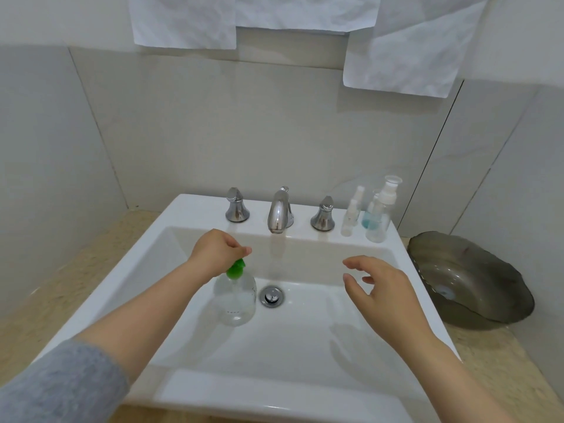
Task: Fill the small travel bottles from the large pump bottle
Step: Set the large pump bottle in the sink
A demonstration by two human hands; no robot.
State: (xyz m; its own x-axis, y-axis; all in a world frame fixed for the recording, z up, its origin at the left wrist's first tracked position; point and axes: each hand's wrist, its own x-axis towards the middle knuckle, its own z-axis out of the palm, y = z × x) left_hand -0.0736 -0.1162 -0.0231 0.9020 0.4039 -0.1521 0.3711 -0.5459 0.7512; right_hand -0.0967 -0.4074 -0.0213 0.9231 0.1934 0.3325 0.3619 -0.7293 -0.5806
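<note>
Left hand [219, 253], reaching out of a grey sleeve [61, 383], is curled over the green pump head [237, 268] of the large pump bottle [235, 300], with fingers and thumb closed round it from above. The clear bottle sits directly under that hand, inside the white sink [100, 288]. I cannot tell whether its base touches the basin floor.

Right hand [381, 288] hovers over the basin, well to the right of the left one. It holds nothing; its fingers are spread apart and loosely bent, and the thumb and forefinger point toward the bottle. Between the two hands, just right of the bottle, lies the round chrome drain [271, 296].

Beyond the left hand's knuckles the chrome faucet [279, 213] stands on the sink's back ledge, with a left handle [236, 206] and a right handle [323, 215] on either side.

Farther out from the right hand, at the ledge's right corner, the small travel bottles [351, 215] stand upright in a tight cluster, well apart from both hands. One holds blue liquid and the tallest has a white pump under a clear cap.

On the outer side of the right hand, a dark glass bowl [470, 279] rests on the beige counter [494, 355]. High on the wall past both hands hang crumpled white sheets [183, 19].
</note>
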